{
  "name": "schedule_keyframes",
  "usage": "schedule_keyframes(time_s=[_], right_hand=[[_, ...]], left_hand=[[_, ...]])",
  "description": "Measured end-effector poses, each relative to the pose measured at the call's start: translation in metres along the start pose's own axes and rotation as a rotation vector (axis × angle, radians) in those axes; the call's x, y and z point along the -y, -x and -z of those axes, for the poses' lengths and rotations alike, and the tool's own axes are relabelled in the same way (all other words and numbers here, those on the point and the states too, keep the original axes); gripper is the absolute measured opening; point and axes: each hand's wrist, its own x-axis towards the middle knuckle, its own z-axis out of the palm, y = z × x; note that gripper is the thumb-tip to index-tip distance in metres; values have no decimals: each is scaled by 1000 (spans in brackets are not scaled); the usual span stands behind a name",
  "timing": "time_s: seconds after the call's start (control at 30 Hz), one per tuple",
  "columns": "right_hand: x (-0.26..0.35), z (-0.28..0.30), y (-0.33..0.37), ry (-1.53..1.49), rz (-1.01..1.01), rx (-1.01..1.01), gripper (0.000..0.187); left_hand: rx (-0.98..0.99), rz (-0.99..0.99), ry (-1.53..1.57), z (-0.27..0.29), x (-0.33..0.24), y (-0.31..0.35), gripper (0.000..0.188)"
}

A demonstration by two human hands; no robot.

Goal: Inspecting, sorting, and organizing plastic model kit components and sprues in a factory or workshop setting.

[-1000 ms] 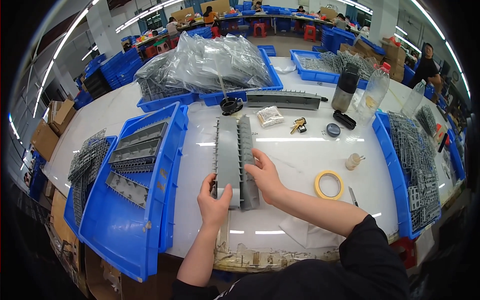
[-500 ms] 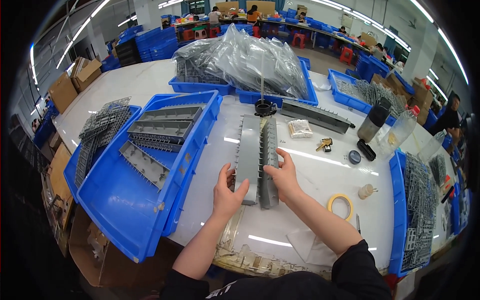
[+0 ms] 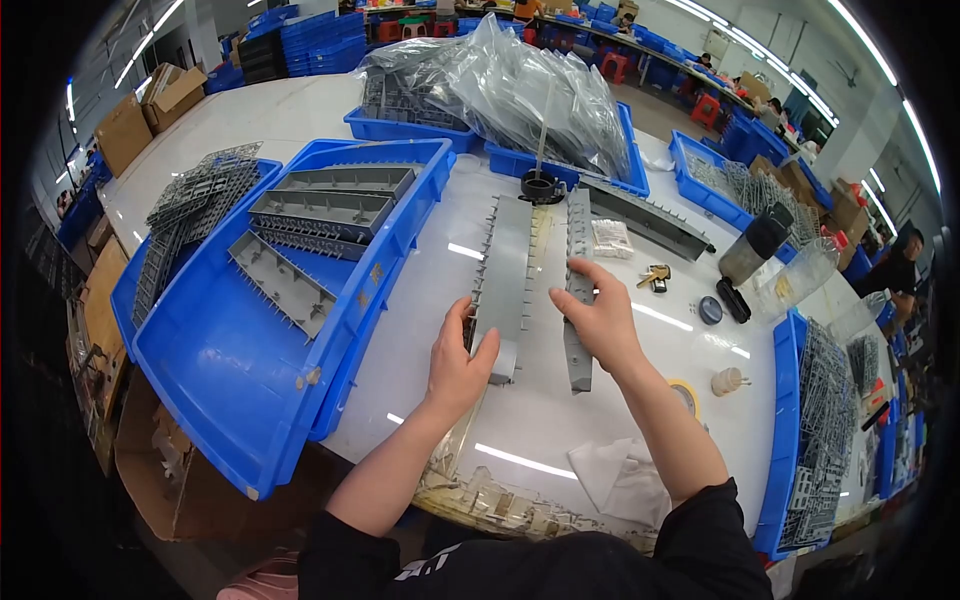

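Note:
A long grey plastic part [image 3: 507, 265] with small pegs along its sides lies lengthwise in front of me, its smooth face up. My left hand [image 3: 460, 362] grips its near end, fingers round the left edge and thumb near the right side. A narrower long grey plastic strip [image 3: 579, 235], also pegged, stands to its right with a gap between them. My right hand [image 3: 606, 318] holds this strip between thumb and fingers near its middle. Just beyond the wider part is a black round holder [image 3: 540, 187] with an upright stick.
Blue trays [image 3: 235, 385] on the left hold similar grey parts. Bagged parts [image 3: 520, 90] fill trays at the back. Rightward lie another grey part [image 3: 655, 225], keys [image 3: 655, 277], a small bottle [image 3: 730, 381], tape [image 3: 686, 395], a white cloth [image 3: 620, 475] and a dark bottle [image 3: 752, 245].
My right hand has moved the narrow strip rightward, away from the wider part it was beside. My left hand stays at the wider part's near end. The view has shifted slightly.

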Motion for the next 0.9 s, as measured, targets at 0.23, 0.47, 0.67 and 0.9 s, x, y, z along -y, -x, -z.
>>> schedule_keyframes(time_s=[0.23, 0.47, 0.67, 0.9], right_hand=[[-19, -22, -6, 640, 82, 142, 29], [-33, -46, -9, 765, 162, 118, 17], [-39, -59, -12, 679, 236, 245, 33], [-65, -40, -31, 744, 218, 349, 42]], left_hand=[[-27, -35, 32, -5, 7, -1, 54], [-29, -64, 70, -8, 10, -4, 53], [-161, -50, 144, -11, 27, 1, 50], [-183, -45, 118, -22, 25, -4, 48]])
